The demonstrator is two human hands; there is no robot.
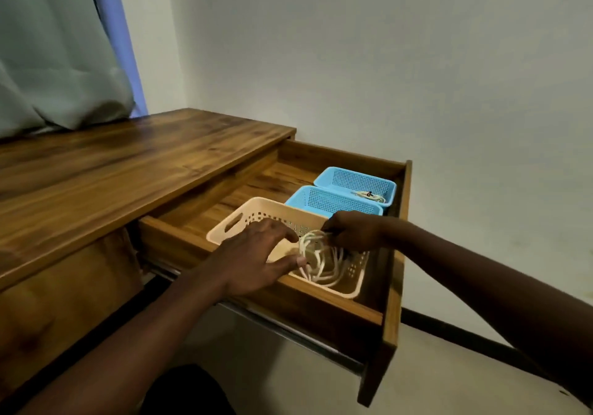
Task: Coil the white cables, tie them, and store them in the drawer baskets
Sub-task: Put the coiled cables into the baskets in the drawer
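I have the right hand (353, 231) pinching the top of the white cable (324, 263) so its loops hang gathered inside the beige basket (224, 222) in the open drawer (391, 286). The left hand (253, 254) reaches in with fingers spread and relaxed against the loops, I judge to steady them. The cable looks thin, limp and unevenly looped, with no tie visible, unlike the bound coil (369, 194) in the far blue basket (353, 178).

The desk top (128, 164) and open drawer (393, 286) are brown wood with a smooth, slightly glossy grain. The cream basket (244, 214) and two blue baskets (324, 201) look like perforated matt plastic. The curtain (57, 61) is soft cloth, and the drawer rail (288, 331) seems to be metal, though it is dim.
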